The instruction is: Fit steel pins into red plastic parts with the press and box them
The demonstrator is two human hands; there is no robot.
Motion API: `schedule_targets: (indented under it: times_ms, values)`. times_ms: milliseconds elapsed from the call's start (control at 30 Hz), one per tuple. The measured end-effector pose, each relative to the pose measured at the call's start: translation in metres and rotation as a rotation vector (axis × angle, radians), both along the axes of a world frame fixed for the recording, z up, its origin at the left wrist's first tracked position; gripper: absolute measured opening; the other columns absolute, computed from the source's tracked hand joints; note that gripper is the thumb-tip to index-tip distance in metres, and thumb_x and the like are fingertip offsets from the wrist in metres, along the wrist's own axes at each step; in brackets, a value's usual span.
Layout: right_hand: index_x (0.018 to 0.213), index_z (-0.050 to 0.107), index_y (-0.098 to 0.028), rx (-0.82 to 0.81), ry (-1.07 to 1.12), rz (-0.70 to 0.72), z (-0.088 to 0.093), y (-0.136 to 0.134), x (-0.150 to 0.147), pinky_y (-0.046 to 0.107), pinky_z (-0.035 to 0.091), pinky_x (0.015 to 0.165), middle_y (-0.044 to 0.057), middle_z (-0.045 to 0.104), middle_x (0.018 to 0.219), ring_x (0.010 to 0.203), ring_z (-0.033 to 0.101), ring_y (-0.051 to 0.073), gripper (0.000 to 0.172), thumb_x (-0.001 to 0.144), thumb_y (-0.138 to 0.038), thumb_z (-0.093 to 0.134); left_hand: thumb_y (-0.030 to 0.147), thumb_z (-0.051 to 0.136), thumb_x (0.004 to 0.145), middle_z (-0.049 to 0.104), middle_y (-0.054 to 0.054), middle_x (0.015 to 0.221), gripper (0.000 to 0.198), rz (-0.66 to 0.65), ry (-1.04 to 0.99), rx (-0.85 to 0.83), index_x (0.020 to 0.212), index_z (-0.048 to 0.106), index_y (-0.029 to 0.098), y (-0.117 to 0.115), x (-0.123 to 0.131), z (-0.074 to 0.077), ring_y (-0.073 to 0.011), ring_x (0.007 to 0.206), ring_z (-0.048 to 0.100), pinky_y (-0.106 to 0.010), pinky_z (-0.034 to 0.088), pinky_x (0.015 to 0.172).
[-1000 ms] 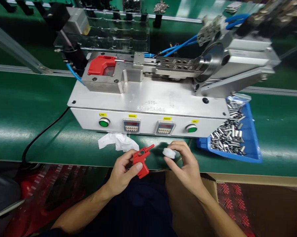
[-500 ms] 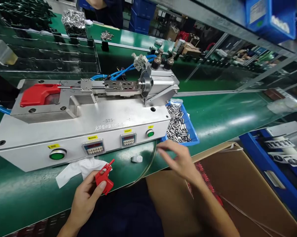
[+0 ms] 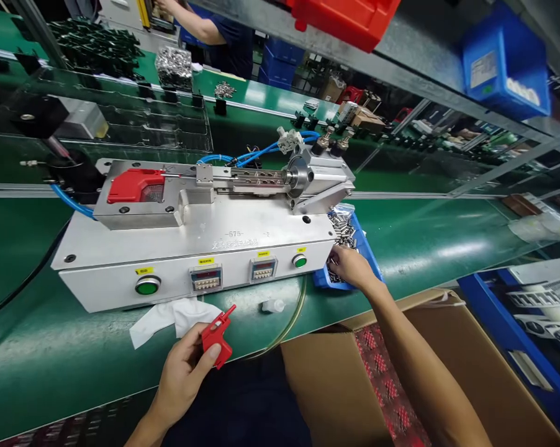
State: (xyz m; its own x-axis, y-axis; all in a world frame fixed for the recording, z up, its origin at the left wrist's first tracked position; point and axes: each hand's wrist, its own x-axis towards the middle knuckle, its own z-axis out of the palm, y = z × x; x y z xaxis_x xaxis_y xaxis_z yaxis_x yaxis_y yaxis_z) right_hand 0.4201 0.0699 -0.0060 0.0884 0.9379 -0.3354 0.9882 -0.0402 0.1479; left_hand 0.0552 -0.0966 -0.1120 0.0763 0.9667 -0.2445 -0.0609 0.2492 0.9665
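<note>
My left hand is closed around a small red plastic gun-shaped part, its thin tip pointing up and right. My right hand reaches into the blue bin of small metal cylinders. Its fingers curl down among the cylinders; their tips are partly hidden, so what they pinch cannot be made out. Behind both hands stands a metal bench machine with green buttons and two counters. Another red part sits in the machine's fixture at the left.
On the green bench lie a white cloth, a small translucent bottle and a clear tube. An open cardboard box stands below the right forearm. A red bin and a blue bin sit overhead. Across the bench is another person.
My right hand has moved from in front of the blue bin down into the metal cylinders. My left hand still holds the red part. The view has shifted left.
</note>
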Motion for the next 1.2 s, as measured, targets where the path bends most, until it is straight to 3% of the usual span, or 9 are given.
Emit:
schedule_targets:
  times_ms: [100, 200, 333, 533, 667, 800, 933, 1067, 1200]
  values:
    - [0.121, 0.069, -0.012, -0.004, -0.049, -0.022, -0.001, 0.0, -0.001, 0.032, 0.05, 0.084, 0.02, 0.074, 0.116, 0.109, 0.071, 0.031, 0.031, 0.092, -0.013, 0.06, 0.051, 0.072, 0.093, 0.071, -0.003, 0.085, 0.037, -0.05, -0.015, 0.038, 0.107, 0.072, 0.017, 0.004, -0.004, -0.005, -0.0169, 0.071, 0.064, -0.024, 0.055, 0.066]
    - [0.114, 0.071, -0.011, 0.009, -0.054, -0.025, -0.003, 0.002, -0.004, 0.034, 0.051, 0.085, 0.024, 0.072, 0.12, 0.111, 0.071, 0.033, 0.025, 0.091, -0.012, 0.06, 0.052, 0.071, 0.094, 0.069, -0.002, 0.083, 0.037, -0.072, -0.011, 0.073, 0.107, 0.072, 0.017, 0.007, -0.006, -0.007, -0.0169, 0.07, 0.064, -0.024, 0.055, 0.068]
    - [0.094, 0.071, -0.015, 0.052, 0.027, 0.015, 0.003, 0.003, -0.003, 0.032, 0.054, 0.084, 0.017, 0.076, 0.103, 0.099, 0.073, 0.028, 0.012, 0.087, -0.01, 0.062, 0.053, 0.068, 0.096, 0.069, -0.002, 0.085, 0.038, -0.104, -0.018, 0.089, 0.108, 0.071, 0.017, 0.007, -0.006, -0.006, -0.0174, 0.073, 0.063, -0.025, 0.054, 0.07]
    - [0.107, 0.064, -0.018, 0.293, 0.253, 0.067, 0.037, -0.018, 0.009, 0.035, 0.06, 0.08, 0.011, 0.074, 0.1, 0.087, 0.073, 0.023, 0.018, 0.099, -0.029, 0.052, 0.053, 0.065, 0.098, 0.066, -0.001, 0.084, 0.037, -0.121, -0.057, 0.068, 0.108, 0.071, 0.018, 0.006, -0.006, -0.003, -0.0173, 0.073, 0.061, -0.025, 0.052, 0.07]
    - [0.101, 0.064, -0.022, 0.474, 0.609, 0.126, 0.064, -0.037, 0.002, 0.036, 0.063, 0.076, 0.008, 0.073, 0.096, 0.082, 0.073, 0.022, 0.026, 0.098, -0.047, 0.062, 0.054, 0.067, 0.096, 0.066, -0.002, 0.085, 0.037, -0.145, -0.065, 0.049, 0.105, 0.071, 0.018, 0.007, -0.008, -0.007, -0.0181, 0.075, 0.06, -0.025, 0.05, 0.07]
    - [0.097, 0.068, -0.024, 0.622, 0.896, 0.175, 0.084, -0.046, -0.036, 0.034, 0.063, 0.072, 0.006, 0.073, 0.093, 0.076, 0.071, 0.02, 0.029, 0.091, -0.051, 0.077, 0.053, 0.065, 0.098, 0.064, -0.002, 0.086, 0.036, -0.169, -0.086, 0.051, 0.106, 0.069, 0.018, 0.01, -0.004, -0.009, -0.018, 0.076, 0.058, -0.026, 0.047, 0.072]
    - [0.099, 0.071, -0.027, 0.788, 1.03, 0.363, 0.09, -0.034, -0.09, 0.036, 0.061, 0.072, 0.005, 0.072, 0.092, 0.084, 0.07, 0.023, 0.012, 0.093, -0.035, 0.078, 0.055, 0.064, 0.098, 0.059, -0.002, 0.083, 0.039, -0.159, -0.139, 0.088, 0.104, 0.066, 0.017, 0.017, 0.003, -0.006, -0.0166, 0.073, 0.052, -0.026, 0.043, 0.07]
    - [0.095, 0.071, -0.026, 0.737, 1.033, 0.576, 0.089, 0.011, -0.151, 0.037, 0.059, 0.076, 0.004, 0.071, 0.087, 0.08, 0.067, 0.021, 0.004, 0.095, -0.03, 0.073, 0.06, 0.066, 0.095, 0.051, 0.001, 0.077, 0.043, -0.125, -0.158, 0.133, 0.093, 0.063, 0.017, 0.024, 0.005, -0.004, -0.0151, 0.069, 0.045, -0.026, 0.038, 0.067]
    - [0.097, 0.07, -0.022, 0.669, 1.034, 0.664, 0.094, 0.071, -0.212, 0.036, 0.059, 0.079, 0.004, 0.073, 0.092, 0.08, 0.067, 0.02, 0.008, 0.094, -0.028, 0.066, 0.065, 0.066, 0.093, 0.05, 0.001, 0.074, 0.047, -0.108, -0.114, 0.158, 0.09, 0.061, 0.018, 0.024, 0.006, -0.002, -0.0152, 0.069, 0.044, -0.027, 0.036, 0.066]
